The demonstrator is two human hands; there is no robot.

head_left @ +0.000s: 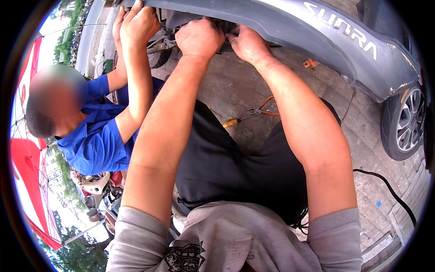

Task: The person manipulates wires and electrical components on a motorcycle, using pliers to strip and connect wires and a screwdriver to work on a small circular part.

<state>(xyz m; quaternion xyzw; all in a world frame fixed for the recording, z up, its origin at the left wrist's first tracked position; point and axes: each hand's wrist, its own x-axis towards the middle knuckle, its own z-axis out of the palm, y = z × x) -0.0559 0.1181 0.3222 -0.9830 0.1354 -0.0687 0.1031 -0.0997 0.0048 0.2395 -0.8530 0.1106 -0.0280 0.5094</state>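
Both my arms reach forward to the lower edge of a grey vehicle body panel (pixel 281 27). My left hand (pixel 199 37) is closed, its knuckles up, at the dark gap under the panel's edge. Close to its right, my right hand (pixel 248 43) bends its fingers into the same gap. Dark parts there hide the fingertips, so what either hand grips cannot be made out. To the left, a co-worker in a blue shirt (pixel 97 140) holds both hands (pixel 138 22) up at the same panel's edge.
On the paved ground lie orange-handled pliers (pixel 258 110) and a screwdriver with a yellow handle (pixel 231 123). An orange bracket-like piece (pixel 311 63) lies farther right. A wheel (pixel 410 120) stands at the right, and a black cable (pixel 385 186) crosses the ground. Parked scooters (pixel 97 183) are at the left.
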